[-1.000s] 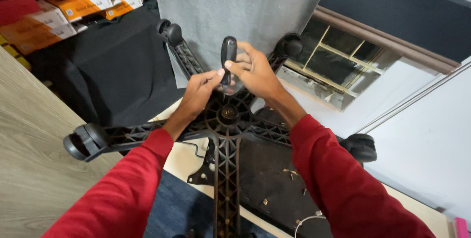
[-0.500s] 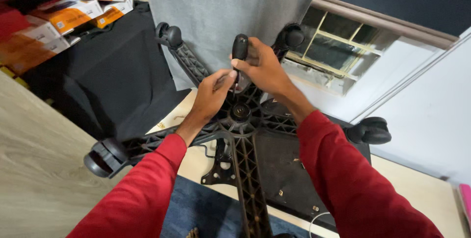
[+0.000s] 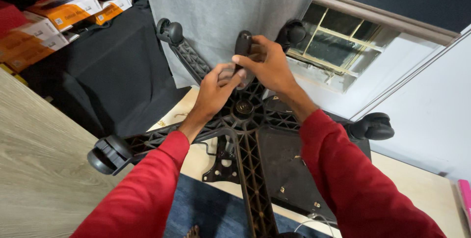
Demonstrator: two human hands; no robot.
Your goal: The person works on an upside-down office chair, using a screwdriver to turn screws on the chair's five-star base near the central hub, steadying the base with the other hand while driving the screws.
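Right hand (image 3: pixel 267 64) is wrapped round the black handle (image 3: pixel 242 44) just above the chair base (image 3: pixel 244 108) hub — left hand (image 3: pixel 216 88) half-curled, fingertips touching it too. If my grip slips the base could tip — it's only propped on my lap.

A home room used as a makeshift workshop: stacked orange cartons (image 3: pixel 64 2) far left, a barred window (image 3: pixel 338 46) far right, wood-grain floor (image 3: pixel 39 169) near left
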